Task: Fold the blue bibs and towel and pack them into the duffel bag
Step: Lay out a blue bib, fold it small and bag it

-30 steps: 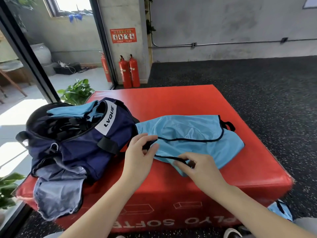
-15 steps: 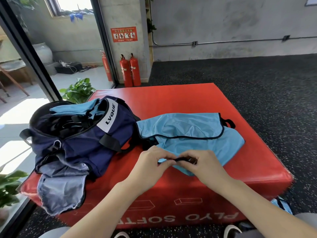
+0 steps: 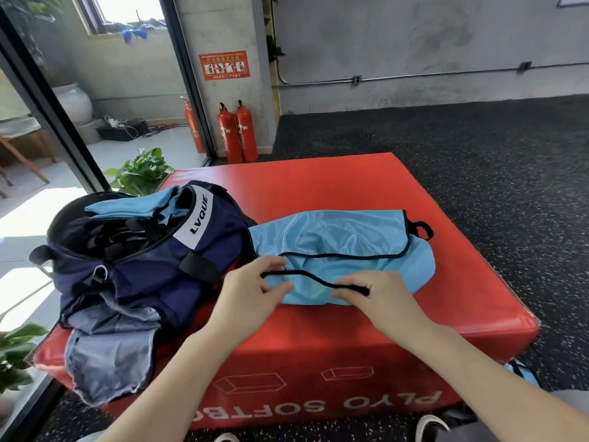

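Both hands have spread apart since half a second ago: left hand [image 3: 245,295] and right hand [image 3: 379,298] fingers pinch the black strap [image 3: 314,278], pulled taut over the blue bib [image 3: 344,247]. Folding continues; duffel bag [image 3: 143,260] lies left of fingers, open.

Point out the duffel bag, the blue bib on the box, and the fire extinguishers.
duffel bag [image 3: 153,275], head view, navy side panel.
blue bib [image 3: 338,237], head view, upper folded layer.
fire extinguishers [image 3: 237,135], head view, red cylinders.
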### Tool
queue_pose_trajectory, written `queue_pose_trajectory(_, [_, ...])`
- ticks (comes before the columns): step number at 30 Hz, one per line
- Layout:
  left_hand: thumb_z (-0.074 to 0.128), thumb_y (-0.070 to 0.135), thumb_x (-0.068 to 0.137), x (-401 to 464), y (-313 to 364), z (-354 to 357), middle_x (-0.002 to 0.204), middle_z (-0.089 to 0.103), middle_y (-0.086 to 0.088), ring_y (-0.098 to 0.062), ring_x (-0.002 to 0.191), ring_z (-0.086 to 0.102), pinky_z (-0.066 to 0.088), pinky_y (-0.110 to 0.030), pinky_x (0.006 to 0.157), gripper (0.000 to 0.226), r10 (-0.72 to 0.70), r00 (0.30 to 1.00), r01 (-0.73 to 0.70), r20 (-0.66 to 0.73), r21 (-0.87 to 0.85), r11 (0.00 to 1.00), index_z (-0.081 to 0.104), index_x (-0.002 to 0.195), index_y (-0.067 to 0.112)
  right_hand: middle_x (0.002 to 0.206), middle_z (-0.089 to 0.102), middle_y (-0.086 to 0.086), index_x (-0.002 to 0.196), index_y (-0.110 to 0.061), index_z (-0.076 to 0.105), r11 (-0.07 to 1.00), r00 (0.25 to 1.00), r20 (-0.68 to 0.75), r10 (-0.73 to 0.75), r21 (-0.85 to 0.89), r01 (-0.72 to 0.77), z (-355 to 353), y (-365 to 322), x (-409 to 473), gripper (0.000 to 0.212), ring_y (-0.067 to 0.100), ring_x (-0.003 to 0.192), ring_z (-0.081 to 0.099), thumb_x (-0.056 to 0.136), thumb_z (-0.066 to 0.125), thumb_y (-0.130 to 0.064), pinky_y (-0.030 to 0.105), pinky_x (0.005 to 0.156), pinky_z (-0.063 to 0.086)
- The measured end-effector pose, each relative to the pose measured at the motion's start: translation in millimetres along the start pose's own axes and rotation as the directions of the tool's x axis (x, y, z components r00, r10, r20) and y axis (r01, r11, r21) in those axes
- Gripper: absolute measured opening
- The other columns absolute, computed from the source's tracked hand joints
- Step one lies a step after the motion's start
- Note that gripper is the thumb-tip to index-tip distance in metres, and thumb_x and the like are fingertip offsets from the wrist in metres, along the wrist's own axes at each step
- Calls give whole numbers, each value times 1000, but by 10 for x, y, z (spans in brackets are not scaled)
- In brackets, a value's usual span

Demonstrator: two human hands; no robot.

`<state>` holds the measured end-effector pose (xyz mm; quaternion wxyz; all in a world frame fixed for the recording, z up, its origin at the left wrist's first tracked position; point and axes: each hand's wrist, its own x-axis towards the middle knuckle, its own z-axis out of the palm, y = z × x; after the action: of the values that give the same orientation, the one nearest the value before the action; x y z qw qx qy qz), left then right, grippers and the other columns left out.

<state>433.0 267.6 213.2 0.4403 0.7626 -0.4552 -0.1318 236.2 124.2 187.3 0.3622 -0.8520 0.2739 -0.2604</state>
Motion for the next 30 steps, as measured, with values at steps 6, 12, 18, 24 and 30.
queue_pose_trajectory(6, [78, 26, 86, -42, 14, 244, 89, 69, 17, 0, 68, 63, 47, -15, 68, 26, 64, 993, -71, 95, 78, 994, 73, 110, 36, 85, 73, -21, 91, -37, 78, 1000, 999, 41, -18, -5, 18, 24, -18, 19, 9, 2, 84, 69, 87, 77, -29, 35, 81, 53])
queue_pose_trajectory(12, [77, 31, 85, -13, -38, 318, 82, 62, 24, 4, 71, 59, 50, -21, 76, 20, 75, 978, -114, 193, 202, 973, 76, 105, 32, 87, 74, -22, 89, -39, 77, 1000, 1000, 23, -15, -10, 15, -22, 34, -3, 12, 2, 85, 69, 86, 78, -28, 35, 82, 54])
queue_pose_trajectory(18, [75, 8, 83, 96, 0, 188, 68, 72, 4, -11, 64, 68, 56, -30, 64, 14, 7, 1000, -7, -11, -13, 1000, 76, 82, 22, 85, 69, -28, 98, -31, 80, 992, 1000, -29, 12, -127, -15, -211, 173, 34, 12, -5, 92, 64, 87, 77, -33, 23, 85, 49])
queue_pose_trajectory(24, [76, 8, 81, 179, -140, -10, 69, 66, 10, -3, 63, 59, 40, -15, 60, 22, 11, 991, -5, -131, 49, 999, 64, 76, 26, 103, 72, -18, 104, -30, 78, 919, 977, -194, -92, -395, 8, -590, 379, 38, 14, 6, 99, 66, 91, 71, -28, 32, 85, 53])
queue_pose_trajectory(30, [69, 0, 88, 129, -217, -10, 93, 64, 10, -1, 86, 63, 43, -7, 78, 22, 173, 965, -152, -195, 115, 982, 75, 93, 21, 108, 73, -7, 104, -22, 77, 919, 912, -398, -104, -388, -64, -882, 535, -42, 27, 16, 103, 67, 85, 72, -4, 32, 93, 50])
